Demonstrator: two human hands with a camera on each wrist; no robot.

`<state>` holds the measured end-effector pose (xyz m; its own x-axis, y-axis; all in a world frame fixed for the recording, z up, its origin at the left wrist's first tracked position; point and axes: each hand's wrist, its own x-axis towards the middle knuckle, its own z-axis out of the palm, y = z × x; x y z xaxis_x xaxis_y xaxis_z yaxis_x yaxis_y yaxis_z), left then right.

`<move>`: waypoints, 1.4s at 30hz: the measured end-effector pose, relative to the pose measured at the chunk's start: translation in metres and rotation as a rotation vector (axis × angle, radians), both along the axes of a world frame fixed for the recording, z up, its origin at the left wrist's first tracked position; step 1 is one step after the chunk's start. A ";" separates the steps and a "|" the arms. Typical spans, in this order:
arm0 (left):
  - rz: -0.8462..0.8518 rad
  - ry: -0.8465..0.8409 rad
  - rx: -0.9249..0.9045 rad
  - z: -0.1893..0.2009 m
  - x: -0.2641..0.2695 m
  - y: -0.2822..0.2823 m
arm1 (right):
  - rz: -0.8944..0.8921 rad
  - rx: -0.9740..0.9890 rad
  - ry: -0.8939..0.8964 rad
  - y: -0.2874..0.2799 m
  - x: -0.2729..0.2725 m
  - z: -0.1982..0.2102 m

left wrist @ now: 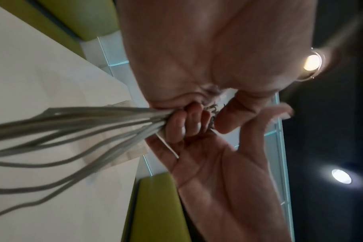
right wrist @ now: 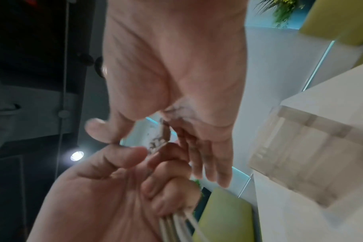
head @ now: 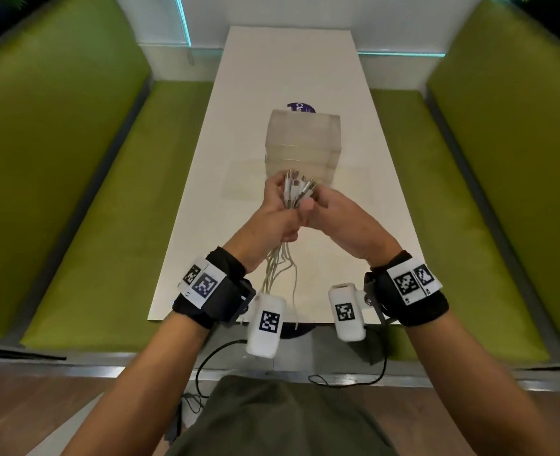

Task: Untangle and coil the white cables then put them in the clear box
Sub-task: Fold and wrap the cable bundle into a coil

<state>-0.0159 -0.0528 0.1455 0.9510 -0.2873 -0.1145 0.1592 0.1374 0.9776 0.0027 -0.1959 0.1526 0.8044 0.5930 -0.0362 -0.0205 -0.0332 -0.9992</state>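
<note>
Several white cables (head: 285, 268) are bunched in my left hand (head: 278, 212), whose fingers (left wrist: 182, 124) curl tightly round them. Their connector ends (head: 296, 187) fan out above the fist, and the loose lengths (left wrist: 72, 124) hang down to the table's near edge. My right hand (head: 331, 212) is right beside the left, with its palm (left wrist: 207, 163) turned to the bundle. Its fingers (right wrist: 207, 163) are nearly straight and lie against the connector ends, gripping nothing. The clear box (head: 301, 143) stands on the table just beyond both hands, and it also shows in the right wrist view (right wrist: 307, 155).
The long white table (head: 354, 93) runs away from me between two green benches (head: 107, 192) (head: 469, 209). A purple round sticker (head: 301, 107) shows behind the box. Thin black leads (head: 212, 357) hang from the wrist cameras below the table's near edge.
</note>
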 end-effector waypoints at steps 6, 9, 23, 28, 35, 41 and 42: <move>-0.047 -0.205 0.225 -0.013 0.002 -0.008 | -0.305 -0.010 -0.002 0.015 0.006 -0.013; 0.084 -0.222 0.113 -0.018 0.005 -0.014 | -0.429 0.004 -0.107 0.024 0.002 -0.016; 0.170 -0.102 0.109 -0.039 -0.002 -0.013 | -0.241 0.034 -0.036 0.017 0.028 0.006; 0.141 -0.104 0.259 -0.038 0.015 0.019 | -0.239 -0.583 -0.309 -0.022 0.040 0.025; -0.150 -0.250 0.582 -0.027 0.030 0.027 | 0.304 -1.280 -0.722 0.007 0.042 0.028; -0.191 -0.212 0.410 -0.041 0.022 0.035 | 0.359 -1.041 -0.400 -0.001 0.035 0.026; -0.173 -0.214 0.370 -0.043 0.020 0.035 | 0.355 -1.032 -0.428 -0.001 0.035 0.031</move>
<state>0.0039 -0.0178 0.1021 0.9059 -0.4211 -0.0456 -0.0616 -0.2375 0.9694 0.0373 -0.1974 0.1834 0.6626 0.6342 -0.3983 0.4844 -0.7685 -0.4180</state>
